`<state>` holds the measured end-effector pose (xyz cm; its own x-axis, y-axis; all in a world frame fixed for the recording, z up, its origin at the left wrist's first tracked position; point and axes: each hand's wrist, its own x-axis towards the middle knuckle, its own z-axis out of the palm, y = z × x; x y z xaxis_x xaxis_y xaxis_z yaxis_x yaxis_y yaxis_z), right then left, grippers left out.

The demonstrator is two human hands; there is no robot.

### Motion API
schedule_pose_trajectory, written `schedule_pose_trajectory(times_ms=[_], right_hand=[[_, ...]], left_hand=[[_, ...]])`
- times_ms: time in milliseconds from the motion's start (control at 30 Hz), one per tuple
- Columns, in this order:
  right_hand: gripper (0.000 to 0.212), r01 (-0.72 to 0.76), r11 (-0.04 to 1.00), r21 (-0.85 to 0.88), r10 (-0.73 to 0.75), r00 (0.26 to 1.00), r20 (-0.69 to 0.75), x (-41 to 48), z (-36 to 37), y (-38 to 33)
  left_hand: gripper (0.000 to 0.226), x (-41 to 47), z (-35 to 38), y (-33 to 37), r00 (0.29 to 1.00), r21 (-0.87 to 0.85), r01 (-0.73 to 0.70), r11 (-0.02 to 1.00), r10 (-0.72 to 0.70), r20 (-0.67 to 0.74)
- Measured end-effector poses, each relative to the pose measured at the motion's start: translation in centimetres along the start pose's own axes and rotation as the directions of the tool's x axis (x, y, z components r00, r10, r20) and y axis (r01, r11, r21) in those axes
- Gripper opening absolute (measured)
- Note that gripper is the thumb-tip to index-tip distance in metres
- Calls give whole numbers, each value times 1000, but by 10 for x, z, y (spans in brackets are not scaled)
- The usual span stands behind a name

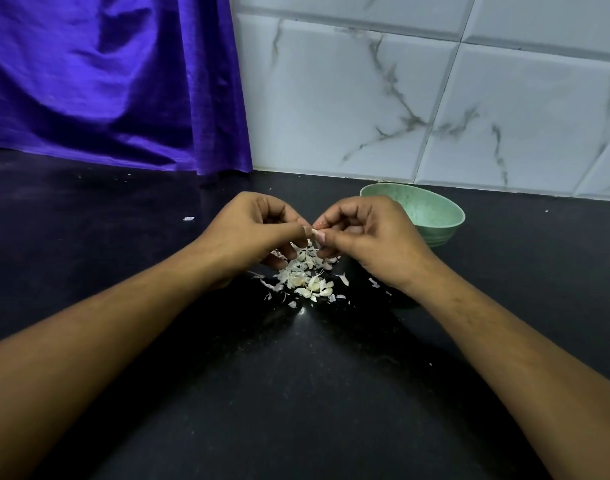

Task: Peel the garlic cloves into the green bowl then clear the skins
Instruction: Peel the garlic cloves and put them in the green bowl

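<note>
Your left hand (258,230) and right hand (362,233) are pinching one garlic clove (315,232), mid-peel. Skins (302,277) are lying uncleared on the tabletop (296,393); green bowl (435,211) contents hidden.

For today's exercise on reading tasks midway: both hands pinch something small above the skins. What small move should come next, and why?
Probably pull the skin off the clove pinched between the left hand and right hand, dropping it onto the skin pile below. A white flake shows between them, so it seems not ready for the green bowl.
</note>
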<state>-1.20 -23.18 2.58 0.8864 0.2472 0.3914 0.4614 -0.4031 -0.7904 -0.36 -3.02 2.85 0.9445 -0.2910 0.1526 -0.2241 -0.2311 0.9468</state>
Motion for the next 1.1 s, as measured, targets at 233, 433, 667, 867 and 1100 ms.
schedule_pose_trajectory(times_ms=[233,433,667,867,1100], right_hand=[[10,99,932,-349,-143,984,-102,-4,15,-4],[9,150,904,-400,-217,968,-128,-4,20,-5],[5,205,971,124,-180,966,-187,0,17,-6],[5,90,945,314,-32,982,-187,1,13,-4],[14,13,935,356,39,990,-139,1,9,-4]], left_hand=[[13,0,11,-5,979,81,-19,997,35,-200],[13,-1,12,-1,981,-57,4,998,-15,-193],[30,-4,18,4,984,-353,177,919,-165,65],[21,-1,8,3,997,-169,-3,986,-10,-75],[33,1,5,-5,991,121,-118,986,125,-52]])
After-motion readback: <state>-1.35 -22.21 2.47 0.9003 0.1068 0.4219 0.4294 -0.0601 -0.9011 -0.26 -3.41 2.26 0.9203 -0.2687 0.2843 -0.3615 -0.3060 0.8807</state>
